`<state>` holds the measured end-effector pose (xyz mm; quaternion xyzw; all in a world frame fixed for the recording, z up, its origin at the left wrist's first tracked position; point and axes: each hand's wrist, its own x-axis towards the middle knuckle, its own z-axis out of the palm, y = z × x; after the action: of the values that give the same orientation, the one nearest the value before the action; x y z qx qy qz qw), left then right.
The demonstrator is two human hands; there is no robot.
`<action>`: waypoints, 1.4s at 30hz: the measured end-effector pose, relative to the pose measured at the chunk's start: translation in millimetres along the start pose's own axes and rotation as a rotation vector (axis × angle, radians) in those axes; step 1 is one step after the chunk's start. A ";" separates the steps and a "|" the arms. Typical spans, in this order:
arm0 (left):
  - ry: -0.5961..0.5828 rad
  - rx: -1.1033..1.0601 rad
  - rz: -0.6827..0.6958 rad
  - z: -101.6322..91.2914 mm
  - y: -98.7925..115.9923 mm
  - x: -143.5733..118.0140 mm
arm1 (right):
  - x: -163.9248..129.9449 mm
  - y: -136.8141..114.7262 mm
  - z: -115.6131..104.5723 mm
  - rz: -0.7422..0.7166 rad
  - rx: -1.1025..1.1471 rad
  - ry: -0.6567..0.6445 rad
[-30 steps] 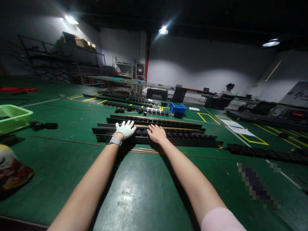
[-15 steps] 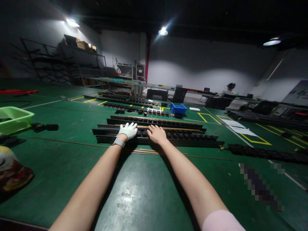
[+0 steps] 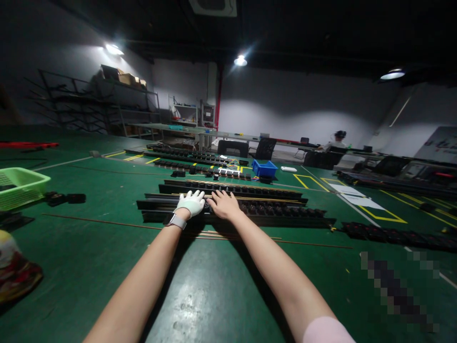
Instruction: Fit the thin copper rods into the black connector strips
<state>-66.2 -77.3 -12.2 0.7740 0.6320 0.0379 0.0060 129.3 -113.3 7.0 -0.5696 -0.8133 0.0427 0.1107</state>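
My left hand (image 3: 192,204), in a white glove with a watch at the wrist, lies with fingers spread on a long black rail (image 3: 160,204). Close on its right, my bare right hand (image 3: 224,206) rests palm down on the same assembly, fingers apart. A row of black modules (image 3: 278,209) runs along the rail to the right of my hands. Thin brass-coloured rods (image 3: 271,198) lie along the rails just beyond my fingers. Parts under both palms are hidden. A second black rail with modules (image 3: 250,188) lies parallel behind.
Loose thin rods (image 3: 214,236) lie on the green table (image 3: 107,281) near my forearms. A green basket (image 3: 32,180) stands at the left, a blue bin (image 3: 264,167) behind the rails. Black modules (image 3: 385,233) stretch out at the right. A person (image 3: 337,143) sits far back.
My right hand has slid a little left, closer to my left hand. My left hand stays at about the same spot on the rail. The view has tipped slightly upward.
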 end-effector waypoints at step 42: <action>0.210 -0.030 -0.192 -12.1 -23.5 -0.6 | -20.6 36.4 -0.5 0.067 -0.042 0.045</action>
<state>-90.1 -73.7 -1.4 0.7015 0.6998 0.1273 -0.0448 169.5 -119.9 -2.3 -0.5994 -0.7919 0.0163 0.1154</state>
